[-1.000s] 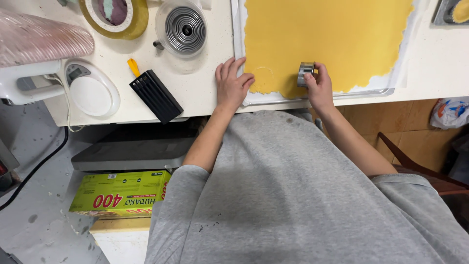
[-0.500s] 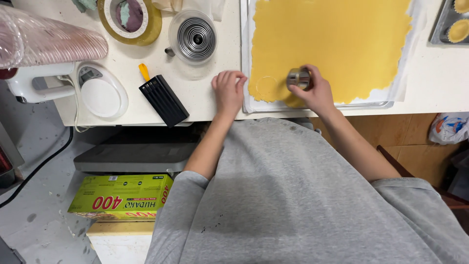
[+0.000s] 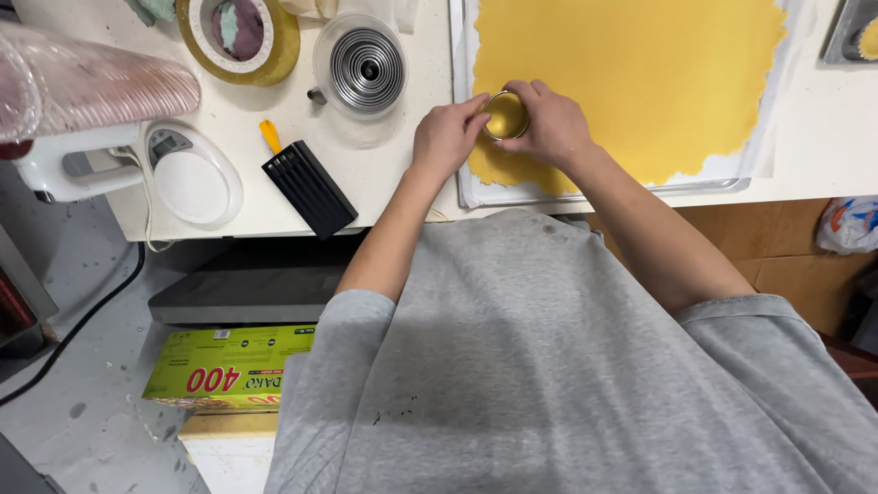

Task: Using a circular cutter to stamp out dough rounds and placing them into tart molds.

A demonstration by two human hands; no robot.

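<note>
Both hands' fingers (image 3: 476, 108) pinch a metal ring cutter (image 3: 505, 114) (round) on smooth yellow dough (image 3: 640, 82).

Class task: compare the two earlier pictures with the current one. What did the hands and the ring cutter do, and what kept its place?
The right hand carried the ring cutter from the dough's near edge further onto the dough sheet. The left hand left the tray's edge and now grips the cutter too. The scale, black brush and nested cutter set kept their places on the table.
</note>
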